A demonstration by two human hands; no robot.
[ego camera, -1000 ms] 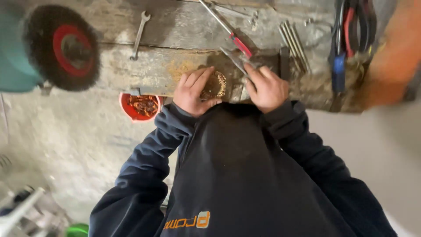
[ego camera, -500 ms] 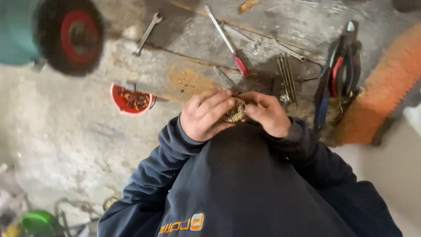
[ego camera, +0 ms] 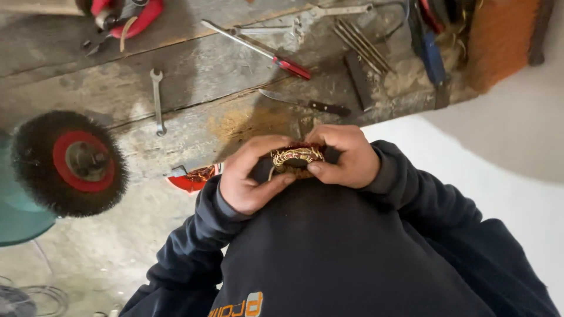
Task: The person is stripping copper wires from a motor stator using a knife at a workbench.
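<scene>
A: Where is the workpiece, and how is it held?

B: The round coil of copper-coloured wire with dark red insulation [ego camera: 296, 157] sits between both hands, close to the torso, at 6 o'clock from the black-handled knife [ego camera: 305, 104] on the worn wooden worktop [ego camera: 194, 76]. The left hand [ego camera: 249, 176] closes its grip on the coil's 9 o'clock side, thumb below and fingers curled over the top. The right hand [ego camera: 346, 155] pinches the 3 o'clock side, thumb tip pressed at the lower edge.

A: How will it handle?

B: Judging by the dense winding, it is likely moderately heavy for its bulk and stiff as a whole. Individual strands look thin and loose at the surface, so they may snag or bend. Take hold at the outer rim, on opposite sides, not by stray strands.

A: What lies nearby?

B: A red-handled screwdriver [ego camera: 258, 48] lies at 12 o'clock from the coil. An open-ended steel spanner [ego camera: 157, 101] lies at 10 o'clock. A round wire brush wheel with a red hub [ego camera: 69, 161] stands at 9 o'clock. A small red dish [ego camera: 191, 179] sits just beside the left wrist.
</scene>
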